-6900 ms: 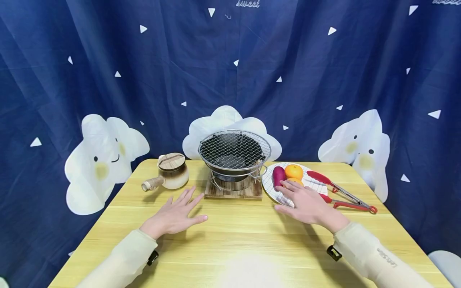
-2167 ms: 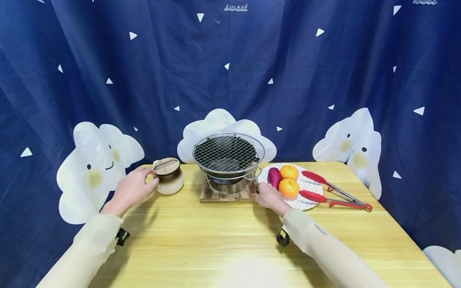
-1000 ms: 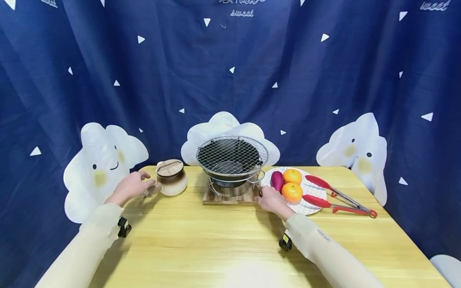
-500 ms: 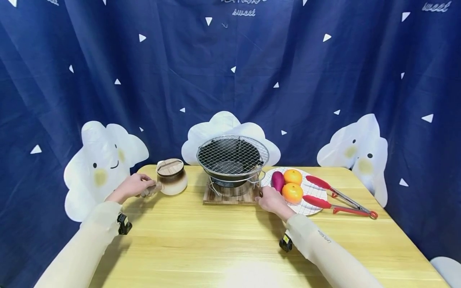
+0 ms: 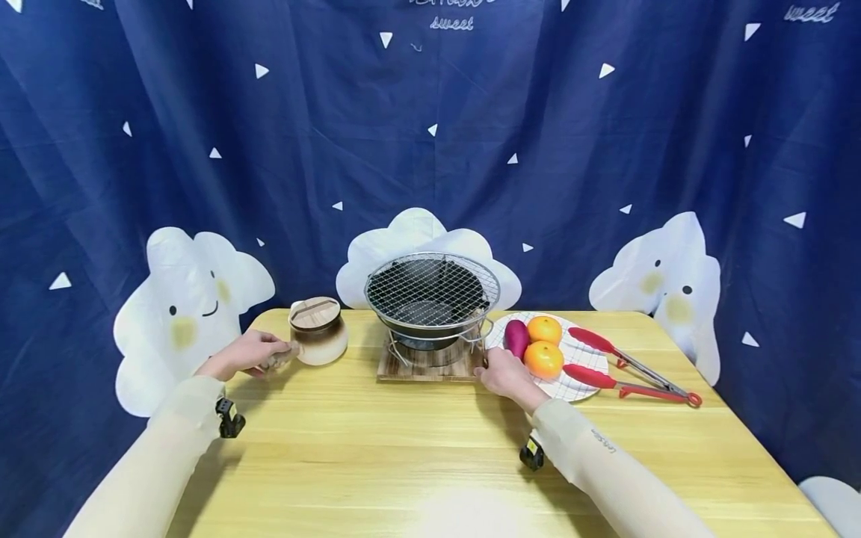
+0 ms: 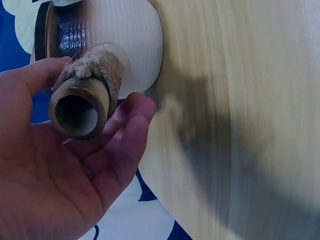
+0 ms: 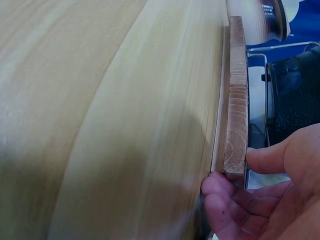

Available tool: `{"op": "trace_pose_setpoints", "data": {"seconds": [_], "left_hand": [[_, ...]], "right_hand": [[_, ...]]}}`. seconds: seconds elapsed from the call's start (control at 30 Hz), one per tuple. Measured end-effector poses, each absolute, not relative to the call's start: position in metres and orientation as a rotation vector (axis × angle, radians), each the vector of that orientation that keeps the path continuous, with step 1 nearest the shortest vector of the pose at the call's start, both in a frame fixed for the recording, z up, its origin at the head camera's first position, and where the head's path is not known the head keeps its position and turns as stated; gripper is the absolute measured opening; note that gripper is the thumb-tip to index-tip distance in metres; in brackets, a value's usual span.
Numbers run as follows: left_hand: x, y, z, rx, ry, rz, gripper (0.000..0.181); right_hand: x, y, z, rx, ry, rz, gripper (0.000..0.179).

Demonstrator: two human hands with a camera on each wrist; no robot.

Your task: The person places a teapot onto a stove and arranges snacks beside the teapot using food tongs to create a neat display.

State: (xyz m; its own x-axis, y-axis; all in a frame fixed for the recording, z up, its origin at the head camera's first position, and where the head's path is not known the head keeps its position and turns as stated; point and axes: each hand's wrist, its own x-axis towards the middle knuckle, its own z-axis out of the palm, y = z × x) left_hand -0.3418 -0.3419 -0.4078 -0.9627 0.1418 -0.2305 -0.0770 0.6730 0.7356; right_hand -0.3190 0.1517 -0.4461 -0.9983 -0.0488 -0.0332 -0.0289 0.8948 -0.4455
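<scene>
A cream and brown side-handled teapot (image 5: 324, 346) with a wooden lid stands at the back left of the table. My left hand (image 5: 245, 354) holds its rope-wrapped handle (image 6: 97, 67); in the left wrist view the thumb lies along one side and the fingers curl round the other. At the table's middle back, a round tabletop grill (image 5: 430, 295) with a wire mesh stands on a square wooden board (image 5: 430, 371). My right hand (image 5: 507, 372) pinches the board's near right corner, with the thumb on top and fingers at the underside, as the right wrist view shows.
Right of the grill lies a checked white plate (image 5: 584, 382). It bears a purple eggplant-like piece (image 5: 516, 338) and two oranges (image 5: 544, 360). Red-tipped tongs (image 5: 642, 373) rest partly on the plate, spread apart. A blue curtain (image 5: 430, 112) hangs behind the table.
Both hands were spread over the table at first. The left hand has moved to the teapot and taken its handle; the right has moved from above the plate to the board's corner.
</scene>
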Motion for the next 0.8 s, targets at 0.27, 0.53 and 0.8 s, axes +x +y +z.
{"op": "trace_pose_setpoints", "data": {"seconds": [0.27, 0.53, 0.8], "left_hand": [[-0.3421, -0.3450, -0.4126, 0.024, 2.443, 1.310, 0.049], [-0.3435, -0.3467, -0.4129, 0.046, 2.295, 1.412, 0.045], [-0.3454, -0.3495, -0.4131, 0.080, 2.222, 1.450, 0.046]], "right_hand": [[-0.3184, 0.1521, -0.4466, -0.074, 3.021, -0.720, 0.021], [-0.3188, 0.1524, -0.4473, -0.062, 3.016, -0.732, 0.022], [-0.3177, 0.1516, -0.4464, -0.056, 3.014, -0.735, 0.022]]}}
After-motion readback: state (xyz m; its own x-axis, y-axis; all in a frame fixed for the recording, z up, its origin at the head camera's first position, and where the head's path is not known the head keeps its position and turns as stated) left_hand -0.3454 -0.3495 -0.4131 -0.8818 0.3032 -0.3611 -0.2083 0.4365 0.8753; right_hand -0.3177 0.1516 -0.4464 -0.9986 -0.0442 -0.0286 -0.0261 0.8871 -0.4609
